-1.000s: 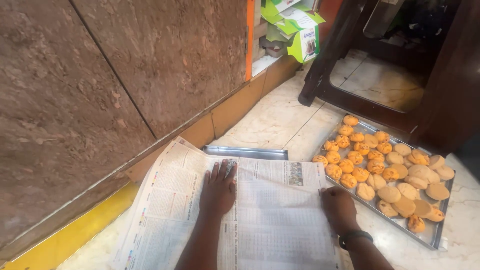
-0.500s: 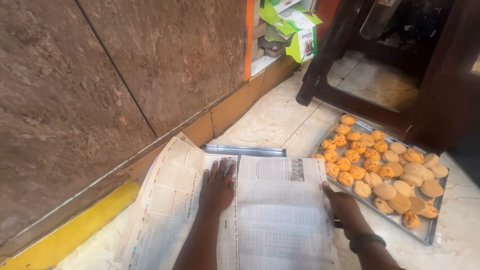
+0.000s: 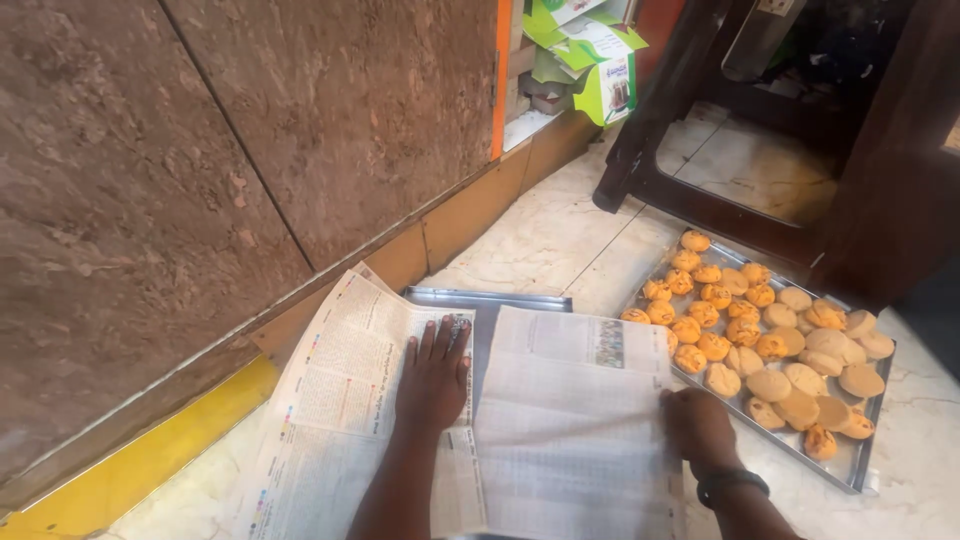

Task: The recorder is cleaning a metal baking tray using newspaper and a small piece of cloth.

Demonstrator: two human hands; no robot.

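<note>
The left hand [image 3: 433,375] lies flat, fingers spread, gripping nothing, pressing a newspaper [image 3: 560,420] spread over a metal tray [image 3: 487,298] on the floor. The right hand [image 3: 697,425], at its 3 o'clock, rests half-curled on the paper's edge; whether it pinches it, I cannot tell. A tray of biscuits [image 3: 770,350] sits at its 1 o'clock.

The left hand [image 3: 433,372] lies flat, palm down, fingers spread forward. The right hand [image 3: 698,424] is curled into a loose fist, knuckles down, forearms reaching forward.

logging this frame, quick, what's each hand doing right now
Left hand: open, palm flat on the newspaper.
Right hand: curled at the newspaper's right edge; grip cannot be told.
</note>
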